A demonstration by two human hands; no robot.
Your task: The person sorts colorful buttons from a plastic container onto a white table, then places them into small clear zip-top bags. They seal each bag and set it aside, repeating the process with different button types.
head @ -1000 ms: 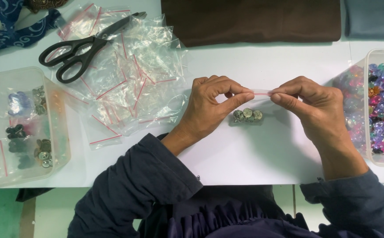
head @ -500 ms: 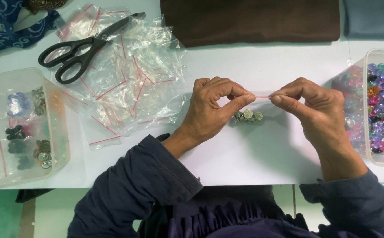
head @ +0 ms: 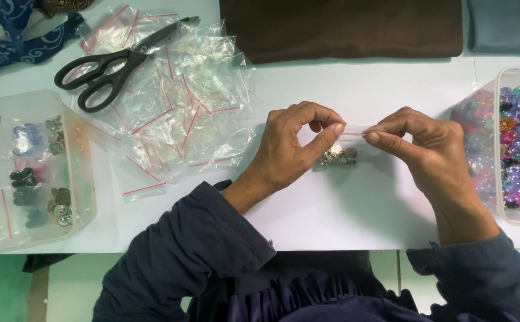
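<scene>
My left hand (head: 293,146) and my right hand (head: 424,152) pinch the red-striped top edge of a small clear zip bag (head: 350,143) between thumb and forefinger, one hand at each end. The bag hangs just above the white table (head: 343,209). Several small silver metal pieces (head: 337,156) sit in its bottom, between my two hands.
A heap of empty clear zip bags (head: 176,101) lies at the left with black scissors (head: 102,71) on top. A clear tub (head: 30,173) at far left holds filled bags. A clear box of colourful beads (head: 519,143) stands at the right edge. Brown cloth (head: 340,27) lies at the back.
My two hands have barely moved; the fingers keep pinching along the bag's top strip. The left thumb and forefinger have shifted slightly along it.
</scene>
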